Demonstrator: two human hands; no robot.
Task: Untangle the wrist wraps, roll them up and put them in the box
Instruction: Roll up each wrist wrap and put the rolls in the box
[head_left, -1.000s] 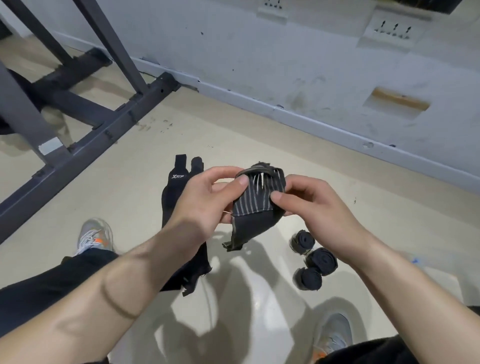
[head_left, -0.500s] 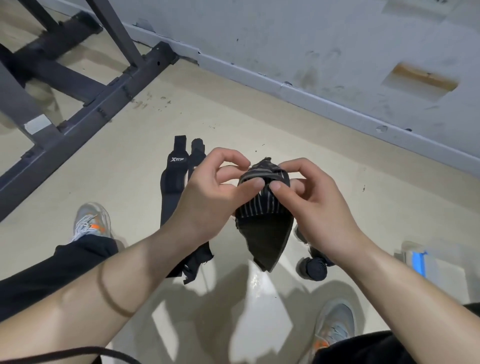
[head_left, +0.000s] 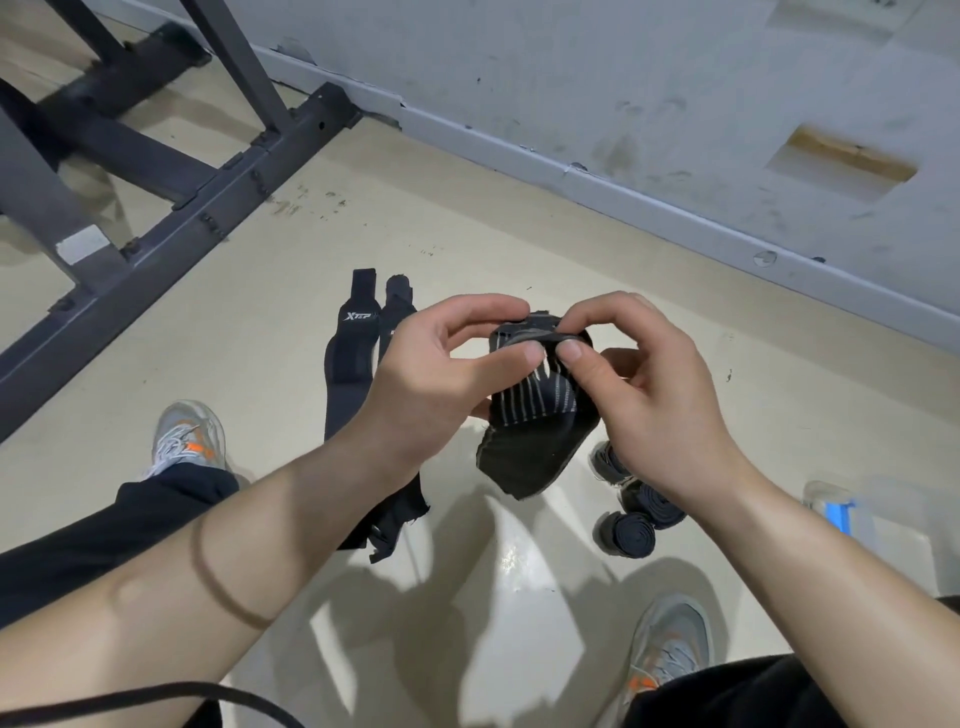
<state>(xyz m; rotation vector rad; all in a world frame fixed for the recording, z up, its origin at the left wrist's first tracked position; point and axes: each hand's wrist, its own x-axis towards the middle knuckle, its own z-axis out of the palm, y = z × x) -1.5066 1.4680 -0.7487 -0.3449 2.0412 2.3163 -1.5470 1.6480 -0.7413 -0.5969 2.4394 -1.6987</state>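
- fingers (head_left: 480, 307) of the left hand (head_left: 431, 379) are curled and pinch the top of a wrist wrap (head_left: 530, 421), with the thumb on its near face.
- right hand (head_left: 660, 395) pinches the same top edge from the other side, its thumb tip just beside the left thumb; its lower fingers are tucked behind the cloth and hidden.
- how far the wrap is wound at the top is hard to make out, since the fingers cover it.
- the wrap is held in the air between the hands, above the floor (head_left: 467, 218); it is black with thin pale stripes running down it, and a plain dark flap with a frayed edge hangs below.
- two flat wraps (head_left: 353, 374) lie side by side on the floor, away from its wall edge; the left arm hides their middle, and one bears white lettering.
- three rolled wraps (head_left: 626, 530) sit touching on the floor under the right wrist, which covers part of them.
- a clear thing with a blue patch (head_left: 834, 506) shows beside the right forearm, too cut off to name.
- a grey shoe (head_left: 189, 439) stands on the floor by the left arm.
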